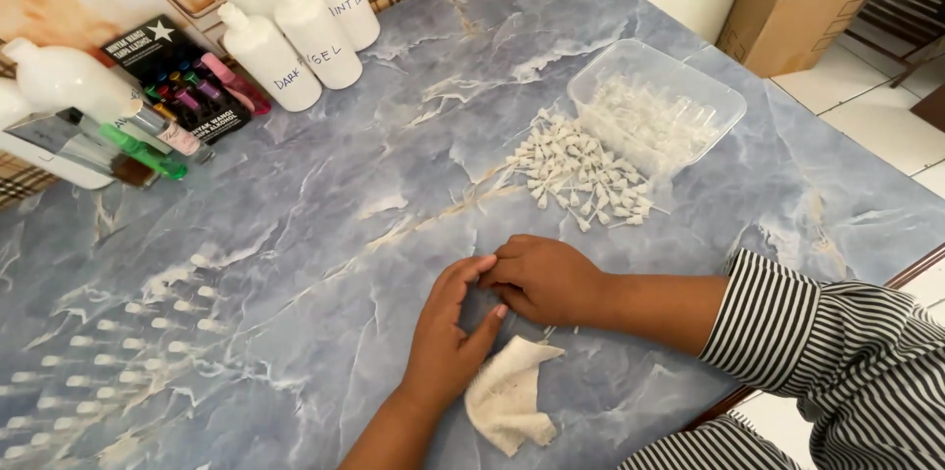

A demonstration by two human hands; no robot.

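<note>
Nearest us a white cloth lies on the marbled counter, touching our left hand. Our right hand meets it fingertip to fingertip; whether they pinch anything we cannot tell. Farther off, small white sprayer tops spill from a clear tray. White bottles stand beyond.

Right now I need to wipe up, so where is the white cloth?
In the head view, the white cloth lies low and centre on the marble table, just beneath the left hand.
</note>
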